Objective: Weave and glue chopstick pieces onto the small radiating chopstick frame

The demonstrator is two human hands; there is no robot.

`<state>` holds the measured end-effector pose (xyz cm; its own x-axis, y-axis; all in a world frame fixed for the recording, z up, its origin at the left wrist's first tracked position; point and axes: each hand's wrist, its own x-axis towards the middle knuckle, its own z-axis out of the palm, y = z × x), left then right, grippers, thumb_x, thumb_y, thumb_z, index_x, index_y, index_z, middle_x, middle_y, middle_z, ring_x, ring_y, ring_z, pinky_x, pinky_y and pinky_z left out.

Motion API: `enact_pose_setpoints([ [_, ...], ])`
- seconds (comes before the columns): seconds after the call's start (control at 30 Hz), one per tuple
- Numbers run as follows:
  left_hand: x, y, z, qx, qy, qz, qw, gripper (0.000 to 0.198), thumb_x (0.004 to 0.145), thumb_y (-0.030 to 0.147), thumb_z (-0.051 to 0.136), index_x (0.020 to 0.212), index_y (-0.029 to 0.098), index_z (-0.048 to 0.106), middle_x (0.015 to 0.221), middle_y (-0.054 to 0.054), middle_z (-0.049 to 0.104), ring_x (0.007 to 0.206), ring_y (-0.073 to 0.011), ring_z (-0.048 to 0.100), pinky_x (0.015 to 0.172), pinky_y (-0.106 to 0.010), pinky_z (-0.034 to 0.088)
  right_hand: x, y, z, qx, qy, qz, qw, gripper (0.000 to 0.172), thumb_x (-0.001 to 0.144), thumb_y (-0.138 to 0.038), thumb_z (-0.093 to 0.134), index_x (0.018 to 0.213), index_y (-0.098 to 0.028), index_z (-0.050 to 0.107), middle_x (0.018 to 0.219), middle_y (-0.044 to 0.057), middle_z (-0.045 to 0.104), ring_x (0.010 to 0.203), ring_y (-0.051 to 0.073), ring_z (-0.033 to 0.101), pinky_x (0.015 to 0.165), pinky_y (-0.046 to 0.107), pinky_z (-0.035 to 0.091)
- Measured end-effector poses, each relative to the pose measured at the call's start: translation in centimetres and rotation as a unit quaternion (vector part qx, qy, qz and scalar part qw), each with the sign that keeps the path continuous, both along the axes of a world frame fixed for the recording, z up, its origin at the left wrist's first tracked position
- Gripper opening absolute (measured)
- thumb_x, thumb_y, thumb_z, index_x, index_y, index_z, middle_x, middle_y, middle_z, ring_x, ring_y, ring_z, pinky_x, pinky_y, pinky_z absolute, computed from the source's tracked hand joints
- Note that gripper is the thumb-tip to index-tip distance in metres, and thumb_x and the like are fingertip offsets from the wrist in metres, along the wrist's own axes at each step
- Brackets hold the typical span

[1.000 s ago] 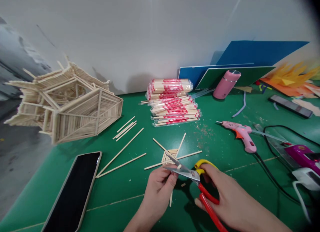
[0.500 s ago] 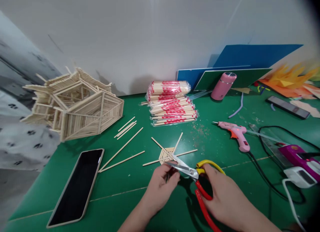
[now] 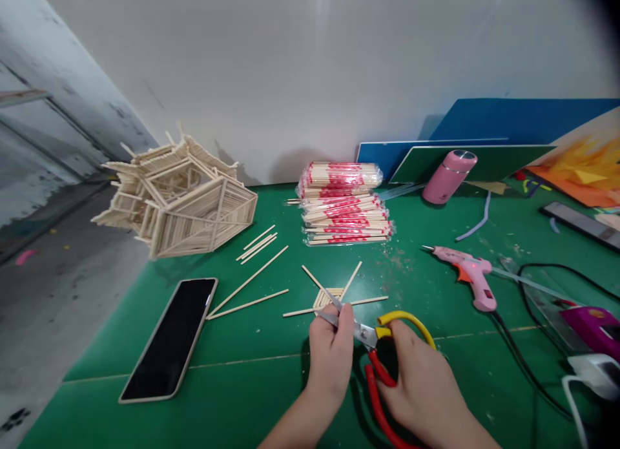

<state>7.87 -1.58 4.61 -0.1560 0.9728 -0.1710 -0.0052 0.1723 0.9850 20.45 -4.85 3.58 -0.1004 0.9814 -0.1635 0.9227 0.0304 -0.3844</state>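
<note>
My right hand (image 3: 421,371) is wrapped round the yellow and red handles of a pair of scissors (image 3: 365,334), whose handles and blades are spread. The blades point up and left over a small piece made of wooden sticks (image 3: 333,295), its short sticks laid side by side between longer crossing ones. My left hand (image 3: 332,355) is closed at the near side of this piece, its fingers around and partly over the blades. Whatever the left fingertips pinch is hidden. Left of it lie two long sticks (image 3: 249,302) meeting at one end, and several short sticks (image 3: 259,247).
A large stick-built structure (image 3: 203,216) stands back left, with a phone (image 3: 169,339) nearer me. Wrapped stick bundles (image 3: 346,207) lie at the back. On the right are a pink bottle (image 3: 448,177), a corded pink glue gun (image 3: 467,271) and a purple power strip (image 3: 593,333).
My left hand has turned more upright and moved onto the blades, its index finger now across them. The scissors have shifted slightly left. The whole view has swung a little.
</note>
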Motion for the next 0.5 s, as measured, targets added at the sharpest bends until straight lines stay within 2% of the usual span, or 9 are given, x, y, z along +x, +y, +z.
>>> enact_pose_setpoints([
  [0.5,-0.69,0.42,-0.76,0.027,0.047,0.016,0.998,0.034,0.080,0.036,0.043,0.052,0.018,0.037,0.050,0.005,0.035,0.047,-0.0084,0.032,0.046,-0.020,0.028,-0.60,0.76,0.06,0.017,0.032,0.009,0.999,0.031,0.068,-0.021,0.048,0.098,-0.016,0.042,0.074,0.005,0.060,0.067,0.021,0.059,0.055,0.028,0.039],
])
